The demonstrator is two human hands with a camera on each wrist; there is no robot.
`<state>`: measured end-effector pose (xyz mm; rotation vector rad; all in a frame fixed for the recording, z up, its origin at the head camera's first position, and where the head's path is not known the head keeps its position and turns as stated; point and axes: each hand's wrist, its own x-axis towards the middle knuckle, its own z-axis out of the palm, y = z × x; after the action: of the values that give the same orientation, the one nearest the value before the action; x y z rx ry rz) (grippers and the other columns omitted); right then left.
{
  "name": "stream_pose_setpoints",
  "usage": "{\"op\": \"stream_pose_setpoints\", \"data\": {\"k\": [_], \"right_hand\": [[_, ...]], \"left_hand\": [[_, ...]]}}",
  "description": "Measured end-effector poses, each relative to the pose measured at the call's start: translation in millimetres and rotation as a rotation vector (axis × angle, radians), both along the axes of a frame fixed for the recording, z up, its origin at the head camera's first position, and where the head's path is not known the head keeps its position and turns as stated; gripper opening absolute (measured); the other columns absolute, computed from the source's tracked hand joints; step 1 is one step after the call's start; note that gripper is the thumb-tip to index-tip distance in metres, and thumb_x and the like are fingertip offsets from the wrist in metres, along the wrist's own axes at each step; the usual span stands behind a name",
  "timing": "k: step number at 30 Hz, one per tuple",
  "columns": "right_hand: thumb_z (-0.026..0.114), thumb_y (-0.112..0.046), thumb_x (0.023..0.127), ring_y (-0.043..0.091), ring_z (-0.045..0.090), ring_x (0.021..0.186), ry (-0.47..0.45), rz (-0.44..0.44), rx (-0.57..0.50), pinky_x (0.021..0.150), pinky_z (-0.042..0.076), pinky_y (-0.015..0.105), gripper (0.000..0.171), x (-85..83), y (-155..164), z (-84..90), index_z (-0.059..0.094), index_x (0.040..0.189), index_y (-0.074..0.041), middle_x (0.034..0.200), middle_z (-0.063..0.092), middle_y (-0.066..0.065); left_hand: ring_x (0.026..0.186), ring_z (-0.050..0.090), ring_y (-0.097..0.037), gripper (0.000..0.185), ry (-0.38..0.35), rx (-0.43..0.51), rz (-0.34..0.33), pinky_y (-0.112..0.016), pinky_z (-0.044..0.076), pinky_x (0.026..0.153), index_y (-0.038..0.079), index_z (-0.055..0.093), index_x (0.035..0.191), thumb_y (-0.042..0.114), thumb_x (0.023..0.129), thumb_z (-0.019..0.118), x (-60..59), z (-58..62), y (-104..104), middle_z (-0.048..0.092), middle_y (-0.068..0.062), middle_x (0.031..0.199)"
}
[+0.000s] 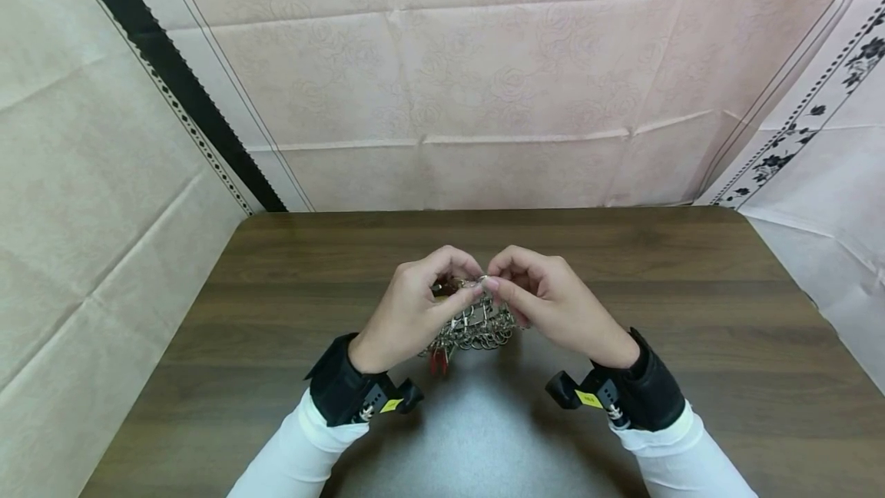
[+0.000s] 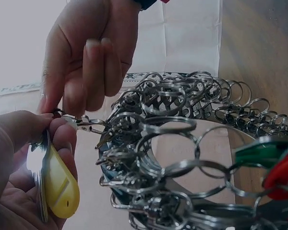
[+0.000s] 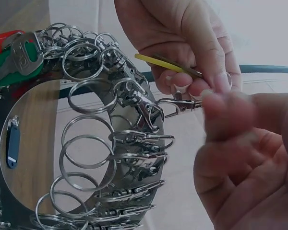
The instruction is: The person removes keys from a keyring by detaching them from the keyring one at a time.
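Note:
Beyond my wrists stands a round metal rack (image 1: pixel 482 327) hung with snap clips and split rings. My left hand (image 1: pixel 415 313) holds a silver key (image 2: pixel 38 167) and a yellow key tag (image 2: pixel 62 189) against its fingers, pinching their small ring between thumb and forefinger. Meeting it tip to tip, my right hand (image 1: pixel 556 298) pinches at the same ring; its fingertips partly hide the ring. A snap clip (image 3: pixel 182 103) reaches from the rack's edge to the pinched fingertips. Whether ring and clip are joined, I cannot tell.
A green key tag (image 2: pixel 261 154) and a red key tag (image 2: pixel 284 175) hang on the rack's other side. Through its round opening a dark blue tag (image 3: pixel 12 143) shows. The wooden table (image 1: pixel 290 375) ends at a cloth-covered wall (image 1: pixel 484 98).

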<state>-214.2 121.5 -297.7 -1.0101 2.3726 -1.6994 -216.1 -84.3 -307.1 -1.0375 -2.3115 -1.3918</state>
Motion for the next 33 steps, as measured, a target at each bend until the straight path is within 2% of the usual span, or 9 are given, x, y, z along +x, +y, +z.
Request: {"op": "stream_pose_setpoints", "data": {"k": [5,11,14,18,23,29,33], "right_hand": [[0.054,-0.011,0.098,0.011,0.047,0.055,0.070,-0.006,0.012,0.045,0.039,0.024,0.006,0.4,-1.0,-0.1,0.058,0.094,-0.011,0.071,0.054,0.002],[0.049,-0.009,0.100,0.013,0.045,0.051,0.040,0.011,-0.039,0.044,0.041,0.025,0.008,1.6,-3.5,0.4,0.055,0.094,-0.007,0.071,0.055,0.008],[0.049,-0.008,0.100,0.015,0.046,0.051,0.032,0.003,-0.079,0.045,0.042,0.026,0.008,1.7,-3.9,0.1,0.054,0.094,-0.007,0.070,0.055,0.008],[0.048,-0.006,0.100,0.016,0.046,0.051,0.022,0.000,-0.129,0.044,0.042,0.027,0.008,1.7,-3.6,-0.5,0.053,0.094,-0.009,0.069,0.055,0.007],[0.048,-0.006,0.100,0.016,0.046,0.050,-0.003,0.024,-0.166,0.043,0.041,0.027,0.008,1.5,-4.1,-0.9,0.053,0.095,-0.008,0.070,0.055,0.014],[0.048,-0.006,0.100,0.016,0.045,0.049,-0.049,0.043,-0.161,0.038,0.036,0.027,0.007,2.3,-3.7,-0.2,0.053,0.095,-0.008,0.071,0.057,0.009],[0.049,-0.007,0.099,0.016,0.045,0.049,-0.056,0.046,-0.142,0.039,0.037,0.027,0.006,2.7,-4.2,0.2,0.053,0.095,-0.008,0.072,0.056,0.015]], "left_hand": [[0.077,0.059,-0.007,0.010,0.004,-0.002,-0.001,-0.023,0.050,0.067,0.012,0.061,0.098,0.015,0.090,0.067,1.1,1.1,-0.1,0.068,0.004,0.087],[0.073,0.058,-0.007,0.012,-0.041,0.015,0.036,-0.023,0.049,0.064,0.013,0.062,0.098,0.019,0.089,0.069,1.2,1.3,-0.9,0.068,0.004,0.088],[0.072,0.058,-0.007,0.012,-0.045,0.021,0.033,-0.023,0.048,0.063,0.013,0.063,0.098,0.021,0.090,0.068,0.3,0.6,-0.5,0.068,0.004,0.088],[0.072,0.058,-0.006,0.010,-0.019,0.028,0.016,-0.022,0.048,0.062,0.013,0.064,0.097,0.022,0.092,0.065,-1.8,-1.2,1.4,0.068,0.004,0.087],[0.074,0.056,-0.008,0.009,0.035,0.046,0.014,-0.022,0.047,0.065,0.011,0.066,0.097,0.019,0.093,0.062,-2.6,-2.9,1.8,0.064,0.002,0.088],[0.079,0.055,-0.009,0.006,0.058,0.046,0.015,-0.024,0.047,0.070,0.011,0.064,0.096,0.015,0.094,0.060,-1.9,-3.1,1.5,0.061,0.002,0.089],[0.077,0.054,-0.010,0.006,0.056,0.039,0.023,-0.024,0.047,0.068,0.011,0.063,0.096,0.014,0.094,0.059,-1.1,-2.2,0.8,0.060,0.002,0.087]]}}
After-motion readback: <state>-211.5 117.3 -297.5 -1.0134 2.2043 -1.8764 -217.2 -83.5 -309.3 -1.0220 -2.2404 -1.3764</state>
